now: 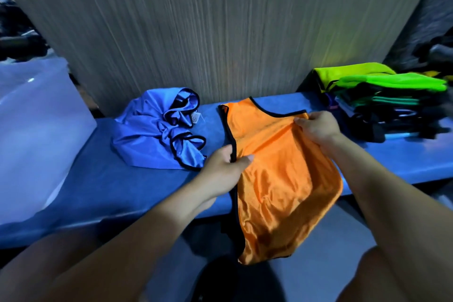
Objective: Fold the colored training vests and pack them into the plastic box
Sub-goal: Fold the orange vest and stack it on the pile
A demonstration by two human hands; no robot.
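Shiny orange vest (282,174) with black trim, half on the blue table (122,191), bottom hanging off the edge. Left hand (226,167) pinches its left armhole trim; right hand (317,126) fingers curl over the shoulder. Crumpled blue vest (152,135) sits left of the fingers.

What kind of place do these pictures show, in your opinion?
Probably a storage or kit room for sports gear, though I cannot be sure. A stack of folded vests lies on a blue bench against a grey panel wall, and a translucent plastic box stands at the left.
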